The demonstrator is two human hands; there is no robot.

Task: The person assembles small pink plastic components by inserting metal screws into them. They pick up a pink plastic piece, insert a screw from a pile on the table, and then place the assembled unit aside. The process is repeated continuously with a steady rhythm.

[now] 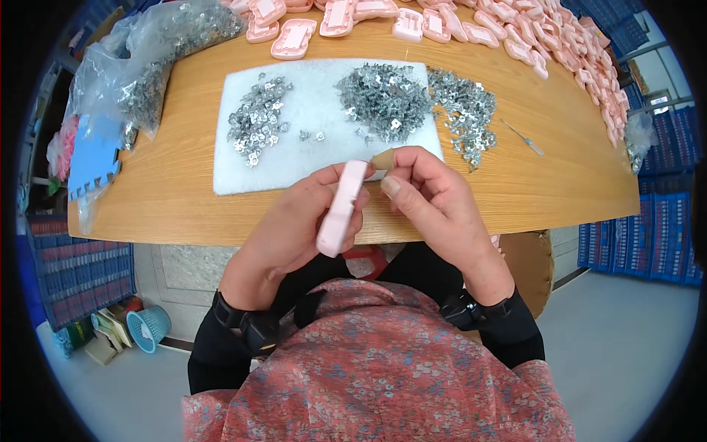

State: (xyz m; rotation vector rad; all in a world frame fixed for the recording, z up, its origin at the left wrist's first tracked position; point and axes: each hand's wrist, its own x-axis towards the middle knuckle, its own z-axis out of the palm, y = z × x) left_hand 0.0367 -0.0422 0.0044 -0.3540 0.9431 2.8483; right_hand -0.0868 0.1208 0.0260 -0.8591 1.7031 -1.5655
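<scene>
The left hand [283,217] grasps a pink plastic casing [342,210] in its fingers, tilted over the near edge of the bench [173,210]; a loosened grip could drop it past this edge. Whether the right hand [445,210], just beside, pinches anything, I cannot tell.
</scene>
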